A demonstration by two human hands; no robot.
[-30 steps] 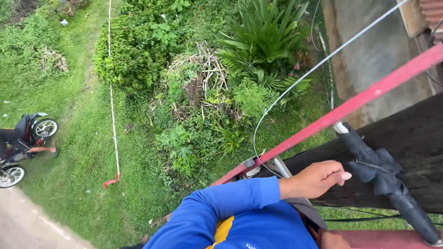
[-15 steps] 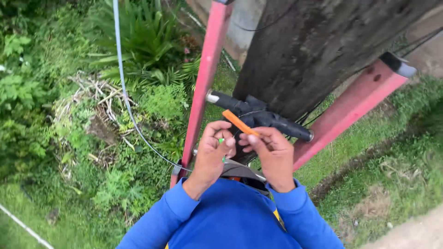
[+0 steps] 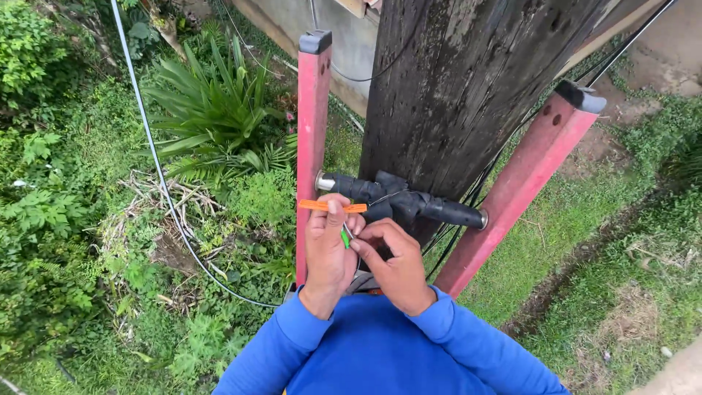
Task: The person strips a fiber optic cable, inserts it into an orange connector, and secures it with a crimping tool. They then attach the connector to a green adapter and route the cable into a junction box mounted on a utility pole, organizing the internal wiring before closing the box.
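Looking straight down from high on a red fibreglass ladder, a person in blue long sleeves works with both hands at a dark, weathered wooden utility pole. The left hand has its fingers closed around a thin, flat orange plastic tool, held crosswise just in front of the ladder's black padded top rung, which rests against the pole. The right hand is curled just beside the left, its fingertips pinched on a small green-tipped piece between the two hands; whether a fine wire runs from it cannot be told. The ladder's two red rails, each with a dark cap, stand on either side of the pole. A thin grey cable sweeps down over the ground at left, and dark cables run close along the pole's right side. Far below lie rough grass, a spiky green long-leaved plant, a tangle of dry pale stalks and leafy weeds, with a grey concrete wall behind the pole.
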